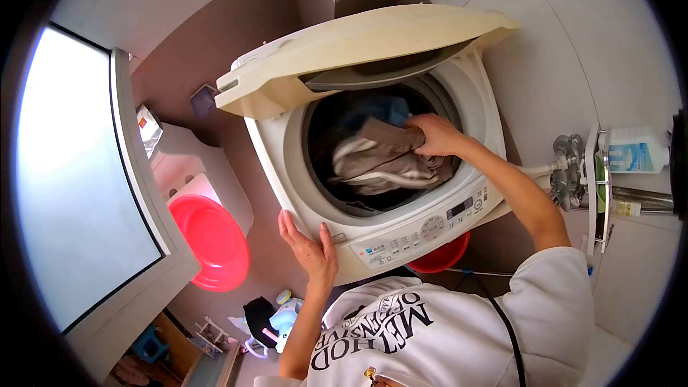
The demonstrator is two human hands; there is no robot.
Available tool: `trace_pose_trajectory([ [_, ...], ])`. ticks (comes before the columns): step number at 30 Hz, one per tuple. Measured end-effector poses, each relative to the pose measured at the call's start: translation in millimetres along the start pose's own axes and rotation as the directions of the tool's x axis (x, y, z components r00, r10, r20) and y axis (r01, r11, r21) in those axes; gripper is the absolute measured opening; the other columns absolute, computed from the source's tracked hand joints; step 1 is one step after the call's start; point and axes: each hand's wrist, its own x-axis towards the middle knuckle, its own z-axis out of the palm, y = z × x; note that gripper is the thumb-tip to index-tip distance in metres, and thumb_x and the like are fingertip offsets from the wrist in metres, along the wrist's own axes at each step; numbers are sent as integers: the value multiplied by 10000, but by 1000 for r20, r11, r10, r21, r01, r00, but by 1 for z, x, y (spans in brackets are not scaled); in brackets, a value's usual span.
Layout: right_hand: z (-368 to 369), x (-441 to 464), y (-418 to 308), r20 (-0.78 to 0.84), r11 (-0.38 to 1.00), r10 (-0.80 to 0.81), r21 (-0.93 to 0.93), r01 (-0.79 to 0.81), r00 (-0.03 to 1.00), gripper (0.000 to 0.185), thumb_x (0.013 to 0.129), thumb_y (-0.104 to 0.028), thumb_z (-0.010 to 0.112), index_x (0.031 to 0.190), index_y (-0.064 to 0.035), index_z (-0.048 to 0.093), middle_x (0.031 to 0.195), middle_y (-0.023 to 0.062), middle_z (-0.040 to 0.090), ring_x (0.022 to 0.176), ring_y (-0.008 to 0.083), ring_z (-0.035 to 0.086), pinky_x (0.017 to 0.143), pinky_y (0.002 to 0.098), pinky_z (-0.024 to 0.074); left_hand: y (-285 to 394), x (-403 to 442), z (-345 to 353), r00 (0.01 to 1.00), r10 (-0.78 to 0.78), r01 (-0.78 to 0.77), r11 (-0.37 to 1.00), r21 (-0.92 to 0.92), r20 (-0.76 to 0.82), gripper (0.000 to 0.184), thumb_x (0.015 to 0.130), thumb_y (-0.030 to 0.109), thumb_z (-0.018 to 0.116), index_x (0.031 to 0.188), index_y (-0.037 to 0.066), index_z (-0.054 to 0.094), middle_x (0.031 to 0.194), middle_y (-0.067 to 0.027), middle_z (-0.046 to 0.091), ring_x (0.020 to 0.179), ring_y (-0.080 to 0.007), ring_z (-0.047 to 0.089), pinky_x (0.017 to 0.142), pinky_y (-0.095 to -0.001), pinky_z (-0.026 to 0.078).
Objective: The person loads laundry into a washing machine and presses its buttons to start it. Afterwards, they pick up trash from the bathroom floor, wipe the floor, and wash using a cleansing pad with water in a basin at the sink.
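From my post I see rumpled grey-brown cloth (380, 154) with pale bands, bunched inside the dark round drum (362, 209), soft blue cloth (390, 110) behind. Right hand (436, 135) – fingers closed on the grey-brown folds. Left hand (309, 247) – fingers loosely parted, against the smooth plastic washer (266, 145). Yellowed, curved lid (358, 43) raised. Glossy red basin (215, 244) well apart.

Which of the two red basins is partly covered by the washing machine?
The darker basin, below the control panel: the machine hides part of it. The brighter basin, farther left, is clear of the machine.
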Motion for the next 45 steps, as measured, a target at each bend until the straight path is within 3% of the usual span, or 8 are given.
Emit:
trace_pose_trajectory([
  [2, 27, -12, 22, -23, 885, 221, -415, -211, 975, 697, 591, -138, 768, 1233, -92, 503, 1296, 185, 448, 1129, 362, 483, 841, 452, 469, 3, 0, 0, 1000, -3, 3, 1000, -17, 7, 688, 818, 68, 589, 1380, -40, 206, 1371, -262, 247, 1272, -409, 290, 1043, -448, 256],
  [6, 34, -24, 13, -139, 934, 264, -209, -289, 955, 659, 708, -107, 713, 1305, -109, 432, 1327, 161, 406, 1163, 358, 451, 899, 475, 434, 6, -2, -2, 1000, 9, -9, 1000, -18, -2, 674, 821, 62, 582, 1377, -43, 215, 1370, -263, 251, 1262, -416, 303, 1039, -446, 265],
  [14, -64, -29, -120, -675, 811, -567, -558, 176, 472, 380, 730, -52, 633, 1104, -48, 565, 1076, 141, 535, 987, 323, 525, 901, 411, 429, 11, -13, -10, 999, 30, -31, 999, -25, -11, 649, 832, 69, 573, 1369, -45, 228, 1365, -261, 257, 1252, -416, 313, 1033, -441, 274],
  [23, -56, -24, -115, -720, 927, -295, -376, 5, 629, 200, 564, -114, 644, 735, -77, 548, 657, 111, 575, 693, 291, 585, 613, 405, 433, 6, -30, -10, 998, 43, -47, 994, -95, -40, 557, 897, 146, 503, 1366, -23, 255, 1359, -226, 293, 1275, -350, 308, 1044, -403, 267],
  [29, -33, -112, -136, -511, 932, -206, -361, 9, 835, 127, 486, -145, 606, 575, -83, 539, 512, 134, 530, 527, 337, 564, 479, 413, 430, -24, -49, -53, 926, -255, 373, 717, -589, 277, 454, 955, 217, 418, 1349, 18, 315, 1369, -137, 331, 1274, -242, 328, 1055, -383, 260],
  [36, 41, -107, -125, -304, 942, 51, -301, -146, 951, 163, 517, -115, 594, 673, -86, 630, 650, 135, 616, 706, 307, 626, 615, 397, 470, 14, -74, -95, 879, 421, -413, 907, -81, 223, 436, 913, 219, 467, 1310, 44, 416, 1402, -134, 342, 1329, -280, 280, 1062, -440, 233],
  [40, 57, -135, -121, -586, 959, -227, -272, 76, 778, 435, 665, 0, 582, 1090, -81, 536, 1013, 123, 550, 1032, 270, 508, 843, 410, 397, 21, -84, -73, 695, 457, -645, 737, 202, 555, 504, 897, 226, 490, 1346, 27, 376, 1449, -83, 305, 1359, -319, 215, 1082, -484, 174],
  [45, 91, -233, -123, -845, 979, 92, -20, -204, 526, 477, 756, -23, 580, 1214, -27, 446, 1088, 163, 507, 1025, 314, 489, 872, 438, 405, 21, -86, -77, 665, 483, -696, 678, 237, 570, 575, 847, 219, 568, 1354, 34, 369, 1456, -68, 296, 1360, -290, 226, 1067, -479, 230],
])
